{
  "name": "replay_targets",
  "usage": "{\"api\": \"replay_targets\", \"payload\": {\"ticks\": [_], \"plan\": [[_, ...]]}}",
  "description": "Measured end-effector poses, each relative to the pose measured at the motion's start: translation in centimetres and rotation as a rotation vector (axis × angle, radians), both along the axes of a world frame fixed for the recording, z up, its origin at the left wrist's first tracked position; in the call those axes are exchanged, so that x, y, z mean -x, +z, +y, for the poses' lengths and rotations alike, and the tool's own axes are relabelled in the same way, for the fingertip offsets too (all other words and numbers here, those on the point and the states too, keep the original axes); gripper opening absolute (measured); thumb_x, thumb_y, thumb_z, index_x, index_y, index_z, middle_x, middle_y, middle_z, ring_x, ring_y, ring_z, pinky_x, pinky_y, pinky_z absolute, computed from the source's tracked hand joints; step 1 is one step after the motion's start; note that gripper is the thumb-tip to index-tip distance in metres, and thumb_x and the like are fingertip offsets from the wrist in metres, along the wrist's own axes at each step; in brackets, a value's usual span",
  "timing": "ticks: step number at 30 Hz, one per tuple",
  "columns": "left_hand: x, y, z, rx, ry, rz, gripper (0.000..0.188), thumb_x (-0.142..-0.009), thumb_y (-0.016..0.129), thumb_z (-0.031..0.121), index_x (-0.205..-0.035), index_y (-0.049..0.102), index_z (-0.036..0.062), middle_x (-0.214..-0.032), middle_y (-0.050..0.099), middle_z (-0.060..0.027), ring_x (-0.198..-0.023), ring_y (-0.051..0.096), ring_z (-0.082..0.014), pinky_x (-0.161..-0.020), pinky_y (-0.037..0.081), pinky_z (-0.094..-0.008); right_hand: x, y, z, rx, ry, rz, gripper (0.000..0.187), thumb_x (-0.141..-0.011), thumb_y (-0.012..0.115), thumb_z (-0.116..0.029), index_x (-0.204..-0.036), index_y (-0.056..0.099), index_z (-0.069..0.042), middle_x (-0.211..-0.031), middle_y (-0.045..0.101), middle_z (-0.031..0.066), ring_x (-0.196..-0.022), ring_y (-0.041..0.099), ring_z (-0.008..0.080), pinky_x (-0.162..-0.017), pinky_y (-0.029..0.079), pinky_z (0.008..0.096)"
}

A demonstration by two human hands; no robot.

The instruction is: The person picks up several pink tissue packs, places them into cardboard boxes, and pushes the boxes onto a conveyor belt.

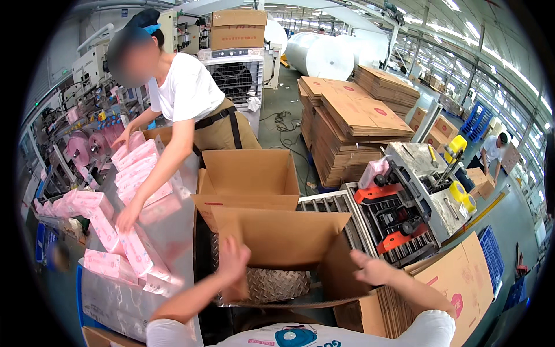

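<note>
In front of me stands a brown cardboard box (283, 234) with its top open. Through its open bottom shows a diamond-pattern metal plate (280, 284). My left hand (233, 260) is closed at the box's left wall, slightly blurred. At the right wall, my right hand (373, 269) has its fingers bent over the edge. Just beyond stands a second open cardboard box (248, 173). To my left, a co-worker's hand (130, 215) rests on pink-and-white packs (139, 251) lying on a metal table (130, 303).
A co-worker (191, 87) leans over the table at the left. Flat cardboard stacks stand at the far right (352, 110) and near right (451, 289). A roller conveyor (329, 203) leads to a taping machine (399, 208). Large white rolls (329, 56) stand behind.
</note>
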State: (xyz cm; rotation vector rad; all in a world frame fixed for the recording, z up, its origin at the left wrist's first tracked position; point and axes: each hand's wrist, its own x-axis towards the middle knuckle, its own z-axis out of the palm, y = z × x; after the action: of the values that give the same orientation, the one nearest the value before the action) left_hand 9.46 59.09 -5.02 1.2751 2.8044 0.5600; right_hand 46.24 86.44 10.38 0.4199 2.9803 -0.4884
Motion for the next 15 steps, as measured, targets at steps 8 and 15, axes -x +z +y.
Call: {"api": "replay_targets", "payload": {"ticks": [8,15], "plan": [[-5.4,1.2,-0.5,0.360,-0.557,-0.117,0.083,-0.084,0.043,0.061,-0.134,0.034,-0.0045,-0.143,0.030,-0.0196,-0.132,0.030,-0.0288,-0.105,0.021,-0.0545,4.1,-4.4,-4.4,0.482,0.407,-0.806,0.087,-0.085,0.044,-0.061,-0.141,0.018,0.000,-0.147,0.016,0.0222,-0.138,0.012,0.0341,-0.110,0.019,0.0400],[-2.3,16.5,6.9,-0.360,-0.501,-0.444,0.042,-0.090,0.052,0.032,-0.115,0.054,-0.0009,-0.116,0.057,-0.0194,-0.110,0.052,-0.0321,-0.094,0.041,-0.0355,4.2,-3.9,-2.5,0.058,0.278,-0.098,0.091,-0.072,0.054,-0.068,-0.133,0.039,-0.002,-0.139,0.038,0.0166,-0.130,0.032,0.0317,-0.109,0.023,0.0388]]}}
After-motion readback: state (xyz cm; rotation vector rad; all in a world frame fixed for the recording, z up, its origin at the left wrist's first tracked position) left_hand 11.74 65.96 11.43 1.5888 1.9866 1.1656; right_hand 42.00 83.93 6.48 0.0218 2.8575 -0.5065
